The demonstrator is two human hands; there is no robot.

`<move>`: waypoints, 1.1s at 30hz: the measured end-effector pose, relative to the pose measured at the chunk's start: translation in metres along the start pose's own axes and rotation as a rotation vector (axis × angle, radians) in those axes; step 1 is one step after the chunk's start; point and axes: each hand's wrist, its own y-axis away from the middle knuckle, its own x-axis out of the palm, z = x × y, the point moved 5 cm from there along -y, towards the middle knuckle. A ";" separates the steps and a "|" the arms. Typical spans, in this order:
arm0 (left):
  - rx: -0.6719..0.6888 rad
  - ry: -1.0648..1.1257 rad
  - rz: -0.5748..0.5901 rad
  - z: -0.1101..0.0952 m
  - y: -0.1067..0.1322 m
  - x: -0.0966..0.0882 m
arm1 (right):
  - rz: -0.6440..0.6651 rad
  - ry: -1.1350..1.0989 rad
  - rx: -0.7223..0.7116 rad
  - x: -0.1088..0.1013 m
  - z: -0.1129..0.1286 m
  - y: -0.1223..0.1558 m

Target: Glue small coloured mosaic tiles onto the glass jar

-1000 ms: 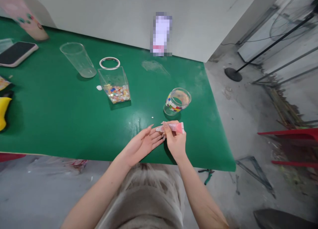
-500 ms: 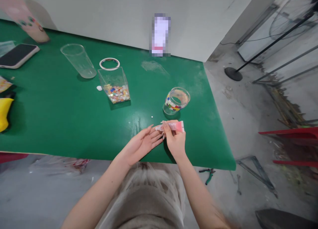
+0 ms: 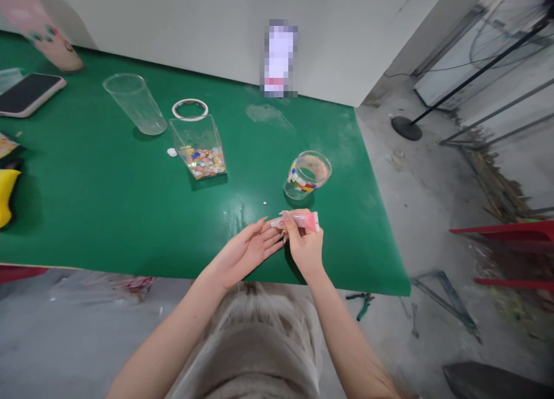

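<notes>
The right hand (image 3: 306,250) pinches a small pink-and-white squeeze tube (image 3: 299,220) near the fingertips of the left hand (image 3: 246,253), palm up with fingers extended. Just to their far side stands a clear, round, multicoloured-tiled cup (image 3: 303,184).

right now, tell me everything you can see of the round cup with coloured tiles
The round cup is see-through, like glass or plastic, with an open top. Small tiles, including white, yellow, red and blue ones, band its near side; the wall beneath looks bare. It stands upright on the green table, beyond the right hand, which does not touch it.
</notes>
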 end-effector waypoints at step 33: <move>0.132 -0.215 0.005 0.001 0.006 0.002 | -0.018 0.071 -0.064 -0.001 0.004 0.002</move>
